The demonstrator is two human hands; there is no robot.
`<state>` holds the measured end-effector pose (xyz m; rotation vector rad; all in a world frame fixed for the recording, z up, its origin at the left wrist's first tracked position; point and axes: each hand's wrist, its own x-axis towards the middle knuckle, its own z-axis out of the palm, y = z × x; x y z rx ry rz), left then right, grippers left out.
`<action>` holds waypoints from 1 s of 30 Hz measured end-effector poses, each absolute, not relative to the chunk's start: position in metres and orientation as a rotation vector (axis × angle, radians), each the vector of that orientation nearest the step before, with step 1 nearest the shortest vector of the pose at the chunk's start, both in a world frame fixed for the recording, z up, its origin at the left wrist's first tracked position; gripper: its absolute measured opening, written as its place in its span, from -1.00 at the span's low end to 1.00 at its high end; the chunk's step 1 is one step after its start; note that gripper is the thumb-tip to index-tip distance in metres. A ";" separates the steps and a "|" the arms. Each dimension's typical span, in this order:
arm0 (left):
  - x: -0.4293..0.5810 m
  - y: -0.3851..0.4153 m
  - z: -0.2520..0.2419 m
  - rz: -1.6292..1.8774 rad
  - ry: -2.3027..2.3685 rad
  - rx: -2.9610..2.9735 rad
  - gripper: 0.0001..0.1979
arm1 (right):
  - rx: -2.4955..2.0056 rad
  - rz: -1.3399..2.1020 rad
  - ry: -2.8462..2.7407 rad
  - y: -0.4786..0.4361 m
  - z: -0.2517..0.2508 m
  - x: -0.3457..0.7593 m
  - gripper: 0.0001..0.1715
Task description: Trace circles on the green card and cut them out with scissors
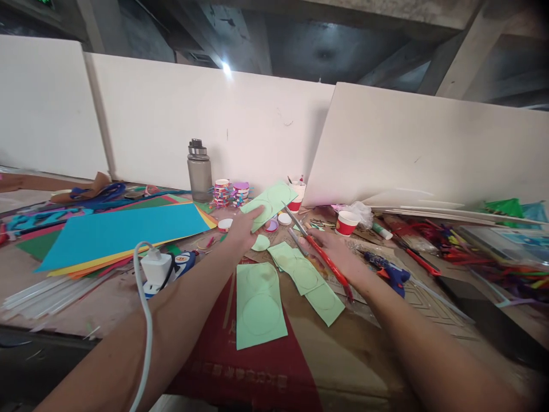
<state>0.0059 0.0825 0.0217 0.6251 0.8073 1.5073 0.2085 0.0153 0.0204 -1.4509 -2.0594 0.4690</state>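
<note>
My left hand (246,229) grips a light green paper piece (274,200) marked with drawn circles and holds it up over the table. In my right hand (332,249) is a pair of scissors with red handles (328,260); the blade tips point toward the held paper's lower right part. Below my hands lie a green sheet with circle outlines (261,309) and several overlapping green pieces (306,274). A small cut green piece (261,243) rests just under my left hand.
A grey bottle (200,174) stands at the back. Coloured sheets (124,229) and a white plug (157,269) are on the left. Right of my hands are a paper cup (347,223), a blue glue gun (392,274) and a dark flat object (493,320).
</note>
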 end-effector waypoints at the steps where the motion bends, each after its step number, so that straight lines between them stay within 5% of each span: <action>1: 0.007 0.082 0.021 1.483 0.791 0.652 -0.86 | -1.442 0.467 -2.068 0.013 0.022 0.207 -0.51; 30: 0.013 0.081 0.016 1.351 0.661 0.860 -0.65 | -1.389 0.938 -1.786 -0.002 0.018 0.190 -0.47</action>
